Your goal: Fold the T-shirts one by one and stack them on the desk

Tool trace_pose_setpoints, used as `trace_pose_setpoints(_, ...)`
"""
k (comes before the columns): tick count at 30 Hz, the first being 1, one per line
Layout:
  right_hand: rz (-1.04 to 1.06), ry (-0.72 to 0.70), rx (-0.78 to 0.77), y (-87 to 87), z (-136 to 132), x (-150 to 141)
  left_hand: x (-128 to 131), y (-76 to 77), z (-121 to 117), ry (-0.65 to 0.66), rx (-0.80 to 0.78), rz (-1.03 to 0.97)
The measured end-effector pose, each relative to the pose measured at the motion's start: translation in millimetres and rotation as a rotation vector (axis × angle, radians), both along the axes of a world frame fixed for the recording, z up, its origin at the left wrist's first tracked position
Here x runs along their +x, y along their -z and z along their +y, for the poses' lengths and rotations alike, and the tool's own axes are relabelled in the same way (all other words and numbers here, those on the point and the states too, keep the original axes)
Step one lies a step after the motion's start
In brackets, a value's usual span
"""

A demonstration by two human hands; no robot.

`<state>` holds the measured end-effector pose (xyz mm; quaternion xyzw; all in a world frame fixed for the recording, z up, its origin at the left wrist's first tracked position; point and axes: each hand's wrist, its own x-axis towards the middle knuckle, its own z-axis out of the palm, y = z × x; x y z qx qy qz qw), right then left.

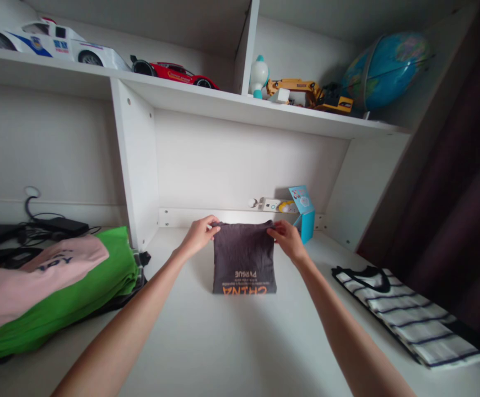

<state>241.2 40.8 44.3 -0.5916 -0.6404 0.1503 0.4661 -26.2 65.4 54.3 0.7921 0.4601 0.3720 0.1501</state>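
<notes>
A dark grey T-shirt (243, 253), folded into a near square, is in front of me with orange and pale lettering upside down on it. My left hand (200, 236) pinches its far left corner between thumb and fingers. At the far right corner, my right hand (288, 238) grips the cloth the same way. The far edge is drawn straight between the two hands. I cannot tell whether the near edge touches the white desk (231, 347).
Pink and green clothes (111, 264) are piled at left near a black adapter (61, 225). A folded striped shirt (413, 314) lies at right. A blue box (307, 225) and power strip (270, 205) stand behind. Toy cars (177, 73) and a globe (388, 69) sit on the shelf (206, 102).
</notes>
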Motion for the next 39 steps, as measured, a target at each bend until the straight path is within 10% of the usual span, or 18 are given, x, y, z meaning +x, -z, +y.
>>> trace_pose_setpoints(5,-0.118,-0.065,0.412,-36.2,-91.5,-9.9,-13.4,-33.8,-25.6,0.266,0.025,-0.195)
trace_pose_setpoints(10,-0.406,-0.585,0.010,-20.0,-154.4,-26.6,-35.0,7.5,-23.4,0.240,-0.230,0.244)
trace_pose_setpoints(13,-0.407,-0.560,-0.080,1.2,-138.7,-13.6,-27.6,28.3,-33.4,0.154,-0.205,0.434)
trace_pose_setpoints(20,-0.605,-0.466,-0.230,58.4,-92.4,13.6,23.2,37.1,-98.5,0.390,-0.215,0.512)
trace_pose_setpoints(26,-0.883,-0.062,-0.324,50.7,-146.4,-23.0,21.7,57.5,-93.2,0.097,-0.174,0.726)
trace_pose_setpoints(30,-0.772,-0.023,-0.266,45.8,-148.0,-23.1,22.6,66.1,-86.1,-0.035,-0.072,0.660)
trace_pose_setpoints(39,-0.741,-0.200,-0.400,88.8,-122.3,-24.1,39.8,100.8,-90.6,0.110,-0.101,0.642)
